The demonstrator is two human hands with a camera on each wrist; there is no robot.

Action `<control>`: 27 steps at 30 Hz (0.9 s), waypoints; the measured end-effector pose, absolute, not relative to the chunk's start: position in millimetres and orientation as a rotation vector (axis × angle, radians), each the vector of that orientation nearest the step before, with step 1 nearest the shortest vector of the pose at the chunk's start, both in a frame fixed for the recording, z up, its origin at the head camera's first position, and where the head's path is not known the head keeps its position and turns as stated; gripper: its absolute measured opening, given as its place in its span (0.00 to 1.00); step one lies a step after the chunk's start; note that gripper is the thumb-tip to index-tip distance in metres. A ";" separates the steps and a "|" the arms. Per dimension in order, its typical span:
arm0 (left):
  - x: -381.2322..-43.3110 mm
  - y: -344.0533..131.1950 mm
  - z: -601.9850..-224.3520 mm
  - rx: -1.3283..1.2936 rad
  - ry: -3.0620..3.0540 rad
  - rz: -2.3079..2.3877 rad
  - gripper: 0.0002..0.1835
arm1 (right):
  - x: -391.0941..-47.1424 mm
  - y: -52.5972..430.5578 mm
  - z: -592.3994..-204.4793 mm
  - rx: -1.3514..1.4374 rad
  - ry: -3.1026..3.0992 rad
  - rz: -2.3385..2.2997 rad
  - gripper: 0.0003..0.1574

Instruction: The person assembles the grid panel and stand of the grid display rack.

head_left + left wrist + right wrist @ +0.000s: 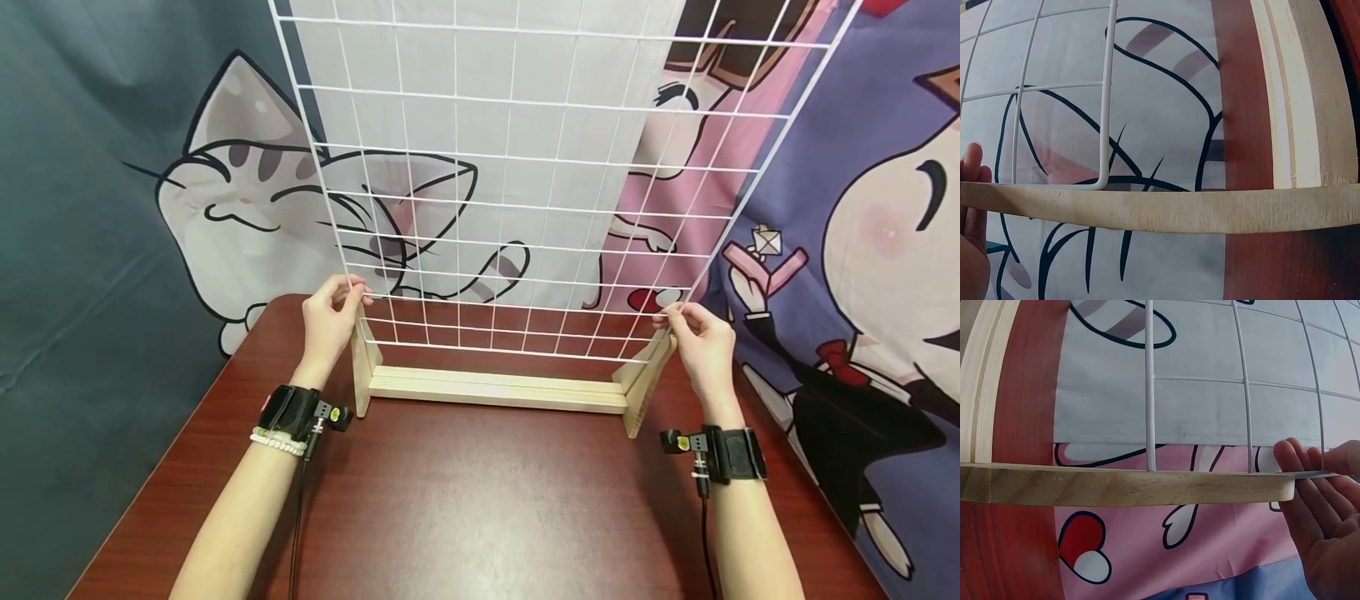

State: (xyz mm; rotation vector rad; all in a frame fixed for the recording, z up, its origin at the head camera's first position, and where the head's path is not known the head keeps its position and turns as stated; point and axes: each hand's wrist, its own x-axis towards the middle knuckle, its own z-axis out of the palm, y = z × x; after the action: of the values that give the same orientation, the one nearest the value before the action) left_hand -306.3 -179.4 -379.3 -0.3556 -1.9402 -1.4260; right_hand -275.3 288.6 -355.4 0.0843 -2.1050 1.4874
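A white wire grid panel (512, 101) stands upright between the two wooden ends of a pale stand. Its bottom wire sits above the stand's base plank (495, 387), with a gap between. My left hand (330, 321) pinches the grid's left edge wire near the top of the left wooden end (1166, 209). On the other side, my right hand (701, 342) pinches the right edge wire between thumb and fingers, close to the tip of the right wooden end (1135, 486). The left fingertips are partly cut off in the left wrist view.
The stand rests on a reddish-brown table (465, 492). Behind it hangs a cloth backdrop (247, 208) printed with cartoon figures. Each wrist wears a black strap (288, 410) with a small camera and a cable.
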 end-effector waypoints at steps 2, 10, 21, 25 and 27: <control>-306.3 -178.9 -378.9 -0.355 -1.937 -1.422 0.07 | -274.6 287.9 -354.9 0.087 -2.114 1.462 0.14; -307.4 -178.8 -379.3 -0.357 -1.919 -1.457 0.07 | -273.1 286.0 -353.8 0.075 -2.120 1.431 0.14; -309.0 -179.5 -379.4 -0.334 -1.931 -1.471 0.07 | -274.0 286.0 -353.4 0.093 -2.111 1.419 0.14; -309.4 -179.5 -379.9 -0.334 -1.938 -1.439 0.07 | -274.1 285.4 -352.8 0.096 -2.113 1.411 0.13; -309.7 -179.5 -380.4 -0.338 -1.938 -1.419 0.07 | -274.0 285.5 -352.9 0.094 -2.122 1.400 0.12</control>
State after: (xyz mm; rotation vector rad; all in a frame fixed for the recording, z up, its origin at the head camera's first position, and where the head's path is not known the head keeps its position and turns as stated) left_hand -309.7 -179.5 -380.4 -0.3376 -1.9384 -1.4191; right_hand -274.0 285.5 -352.9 0.0945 -2.1219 1.4002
